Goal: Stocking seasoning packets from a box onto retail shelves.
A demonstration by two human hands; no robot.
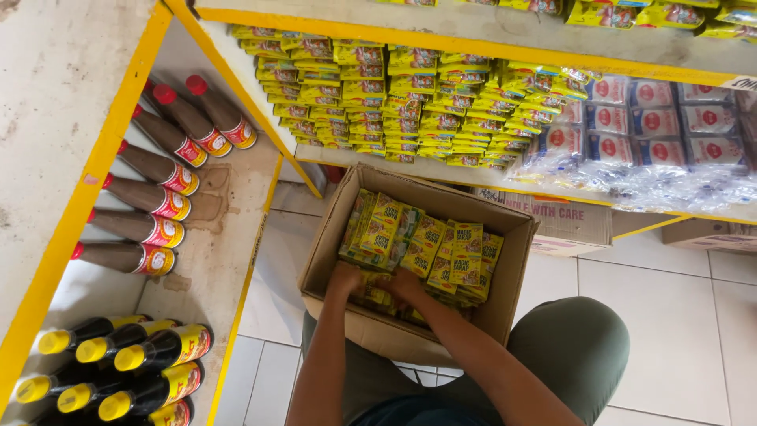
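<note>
Both hands were sunk into the brown cardboard box: left hand and right hand were buried among glossy yellow sachets; finger grip could not be told.

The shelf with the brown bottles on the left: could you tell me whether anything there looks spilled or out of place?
Yes. Brownish stains mark the shelf board beside the red-capped bottles, like a dried spill. The bottles themselves stand in tidy rows.
</note>
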